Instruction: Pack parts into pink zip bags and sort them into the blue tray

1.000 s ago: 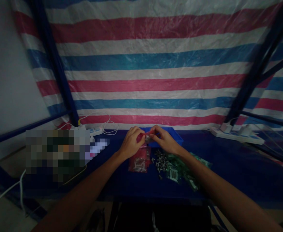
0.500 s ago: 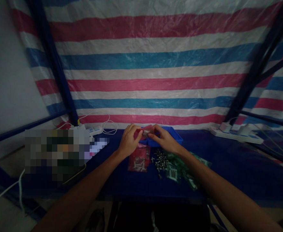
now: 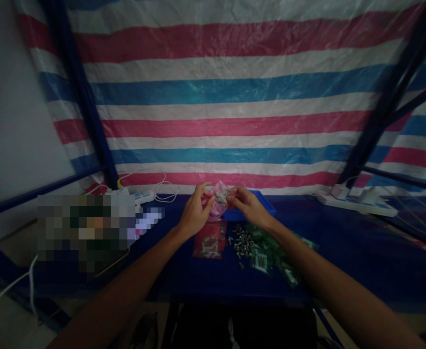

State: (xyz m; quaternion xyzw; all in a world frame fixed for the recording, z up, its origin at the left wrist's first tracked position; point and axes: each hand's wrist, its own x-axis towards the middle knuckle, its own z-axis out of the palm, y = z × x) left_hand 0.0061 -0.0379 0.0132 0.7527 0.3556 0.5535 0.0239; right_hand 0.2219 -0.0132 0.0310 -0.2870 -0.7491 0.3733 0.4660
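Between my two hands is a pink see-through plastic bag [image 3: 219,198] with small metal pieces inside, held up above the table. My left hand [image 3: 198,206] pinches its left side, and my right hand [image 3: 247,203] grips its right edge between thumb and fingers. Behind the bag, partly hidden, stands a blue plastic tray [image 3: 265,203]. Below my hands lies a red bag of screws [image 3: 210,246]. Beside it is a loose pile of metal screws [image 3: 242,241]. Green bags of metal pieces [image 3: 261,259] lie to the right, partly under my right forearm.
The blue table [image 3: 343,252] stands against a striped plastic sheet [image 3: 213,92]. Power strips sit at the back right [image 3: 358,202] and back left [image 3: 143,196]. Blurred-out items and white cables are on the left. Blue frame posts [image 3: 85,97] rise at both sides.
The pink bag has been tilted and spread, so it now looks brighter and fuller between my hands. My fingers have shifted slightly. The things on the table have stayed put.
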